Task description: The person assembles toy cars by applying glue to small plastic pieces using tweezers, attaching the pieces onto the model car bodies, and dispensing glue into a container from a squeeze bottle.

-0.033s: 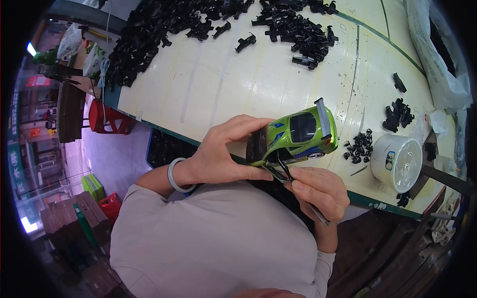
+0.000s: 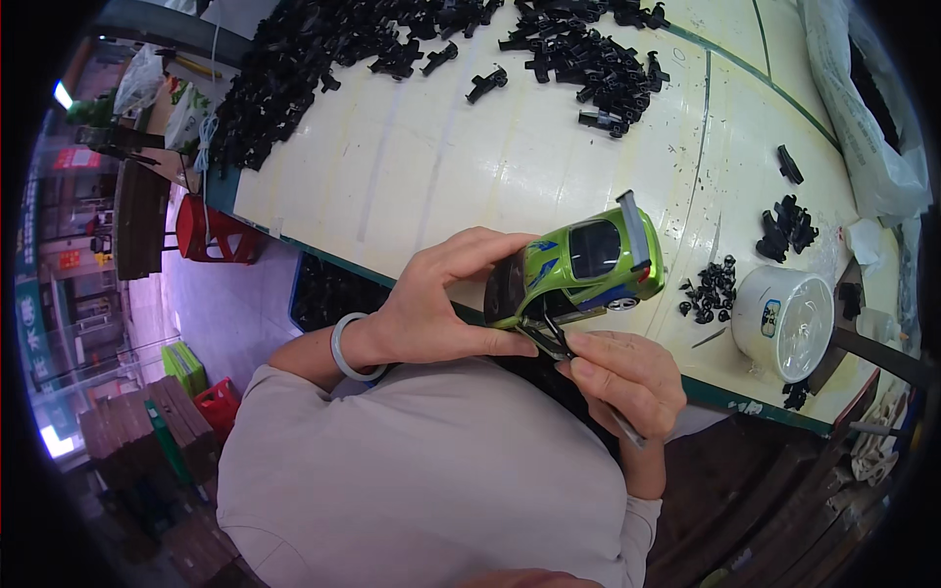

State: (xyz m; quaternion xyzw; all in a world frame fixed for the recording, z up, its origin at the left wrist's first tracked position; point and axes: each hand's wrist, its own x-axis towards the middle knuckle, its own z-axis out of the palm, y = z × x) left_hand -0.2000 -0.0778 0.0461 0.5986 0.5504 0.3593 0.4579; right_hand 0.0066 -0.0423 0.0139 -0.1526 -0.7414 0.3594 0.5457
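Pale worktable (image 2: 412, 167) spans top; black plastic parts heaped (image 2: 323, 59) at 11 o'clock. White round tub (image 2: 794, 321) at 3 o'clock. Left hand (image 2: 441, 304) clasps green toy car (image 2: 583, 265) near centre, over table edge. Right hand (image 2: 622, 382) pinches thin dark tool (image 2: 551, 338) against car underside.

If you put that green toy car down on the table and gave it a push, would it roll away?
Probably, yes: the green toy car shows a small wheel underneath, and the pale table looks smooth and flat. It also seems light, since the left hand props it up with only fingertips. The thin spoiler at its back looks like the part most likely to snap if it bumped something.
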